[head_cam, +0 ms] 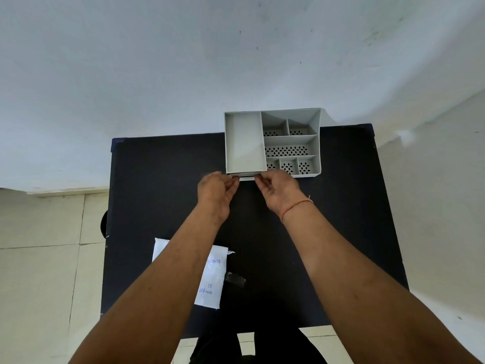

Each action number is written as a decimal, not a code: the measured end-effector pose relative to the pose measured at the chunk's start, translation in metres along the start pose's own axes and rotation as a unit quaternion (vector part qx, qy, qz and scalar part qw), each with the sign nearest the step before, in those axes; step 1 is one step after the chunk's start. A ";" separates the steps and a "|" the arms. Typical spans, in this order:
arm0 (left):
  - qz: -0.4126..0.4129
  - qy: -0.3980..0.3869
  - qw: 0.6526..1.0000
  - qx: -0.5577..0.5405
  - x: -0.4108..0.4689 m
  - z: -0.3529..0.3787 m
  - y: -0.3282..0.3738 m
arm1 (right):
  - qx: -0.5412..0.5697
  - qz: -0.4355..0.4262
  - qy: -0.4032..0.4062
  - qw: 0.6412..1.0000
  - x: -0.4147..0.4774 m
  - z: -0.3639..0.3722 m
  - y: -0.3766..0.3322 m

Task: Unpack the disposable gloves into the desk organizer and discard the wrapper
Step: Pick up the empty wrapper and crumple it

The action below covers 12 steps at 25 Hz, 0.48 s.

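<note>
A grey desk organizer (pixel 244 143) stands at the far edge of the black table (pixel 157 193); its long left compartment and several perforated right ones hold nothing. My left hand (pixel 215 195) and my right hand (pixel 278 190) pinch the two ends of a narrow white strip (pixel 246 178) at the organizer's lower front, which looks like a drawer front. The white glove packet (pixel 212 274), printed "GLOVES" and "100 PIECES", lies flat near the table's front edge, partly hidden under my left forearm. Its upper right corner looks torn.
A small scrap of clear plastic (pixel 236 279) lies just right of the packet. The table stands against a white wall (pixel 236 61). Tiled floor (pixel 39 258) shows on the left, and a dark round object (pixel 104 223) peeks out at the table's left edge.
</note>
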<state>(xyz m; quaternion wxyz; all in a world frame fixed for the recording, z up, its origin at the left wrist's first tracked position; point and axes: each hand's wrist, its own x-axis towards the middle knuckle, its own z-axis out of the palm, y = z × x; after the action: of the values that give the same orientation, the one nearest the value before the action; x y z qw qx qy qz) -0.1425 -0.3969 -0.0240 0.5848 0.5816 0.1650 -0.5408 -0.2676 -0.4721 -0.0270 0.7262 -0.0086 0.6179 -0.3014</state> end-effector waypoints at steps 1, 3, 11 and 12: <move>-0.004 -0.004 1.000 0.008 -0.001 -0.003 0.000 | 0.009 0.000 -0.005 1.000 -0.002 -0.002 0.002; -0.002 0.001 0.999 0.052 -0.004 -0.013 0.000 | -0.010 0.000 -0.009 1.000 -0.008 -0.008 0.008; 0.062 0.128 0.917 0.373 -0.026 -0.122 -0.008 | -0.614 -0.147 -0.088 0.770 -0.037 -0.021 0.103; 0.074 0.138 0.894 0.421 -0.028 -0.144 -0.011 | -0.698 -0.182 -0.113 0.684 -0.038 -0.023 0.121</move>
<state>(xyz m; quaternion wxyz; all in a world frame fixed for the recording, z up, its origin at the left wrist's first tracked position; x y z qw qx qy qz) -0.0989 -0.2584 -0.0450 0.2952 0.8526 -0.0423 -0.4292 -0.2388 -0.3479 -0.0455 0.5054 -0.6591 0.5489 0.0939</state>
